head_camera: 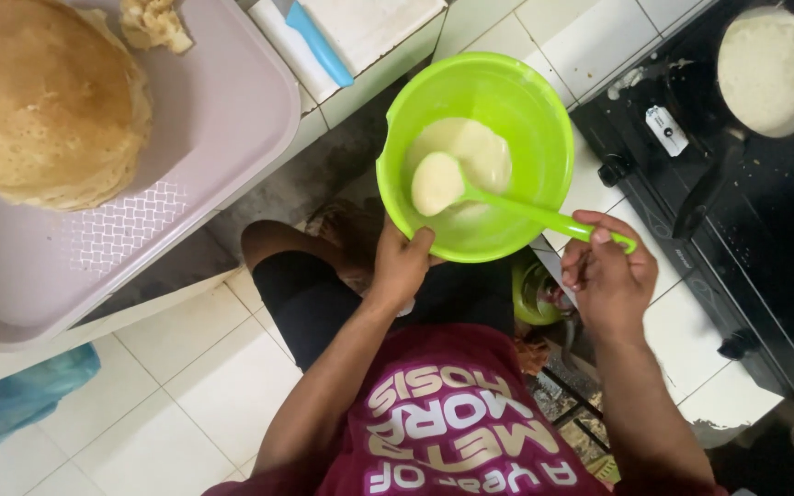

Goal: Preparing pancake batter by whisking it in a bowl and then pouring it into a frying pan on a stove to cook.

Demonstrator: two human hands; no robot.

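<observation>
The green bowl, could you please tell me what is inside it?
The green bowl holds pale batter pooled at the bottom, with a green ladle full of batter. The bowl's floor beneath the batter is covered.

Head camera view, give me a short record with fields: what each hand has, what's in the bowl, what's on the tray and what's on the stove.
left hand: left hand grips the near rim of the green bowl
right hand: right hand holds the handle of the green ladle
bowl contents: pale batter, ladle scoop full of it
tray: pale pink tray with a stack of browned pancakes
stove: black stove, dark pan with a pale pancake cooking
</observation>
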